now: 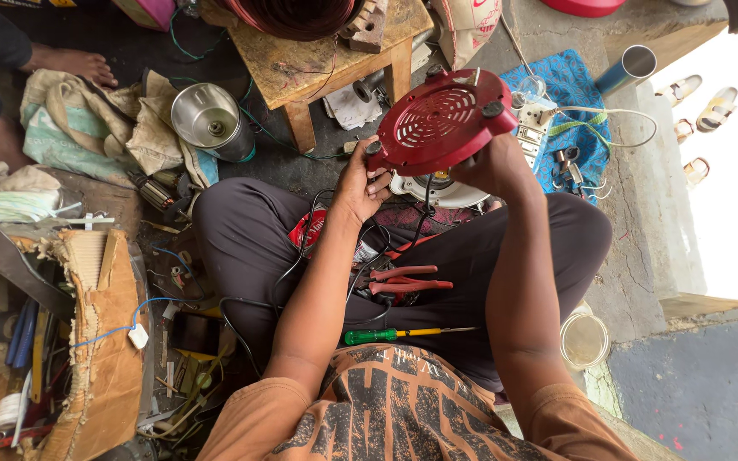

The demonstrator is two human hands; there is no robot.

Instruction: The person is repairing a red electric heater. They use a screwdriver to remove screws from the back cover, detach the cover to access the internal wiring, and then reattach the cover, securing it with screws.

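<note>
Open space is left above the lap; it is hemmed by a wooden stool (335, 60) ahead, a steel canister (212, 119) left, and pliers (403, 282) below.

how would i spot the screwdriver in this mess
Start at the person's crossed legs in dark trousers. The screwdriver lies across the lap, nearest the orange shirt, below the red-handled pliers. It alone has a green handle and yellow shaft.

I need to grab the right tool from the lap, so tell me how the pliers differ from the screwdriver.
The pliers have red handles, while the screwdriver has a green handle with a yellow section. The pliers have two handles spread apart; the screwdriver is a single straight shaft. The pliers lie farther from the person's body, the screwdriver nearer the shirt. Both rest loose on the dark trousers, untouched by either hand.
</note>
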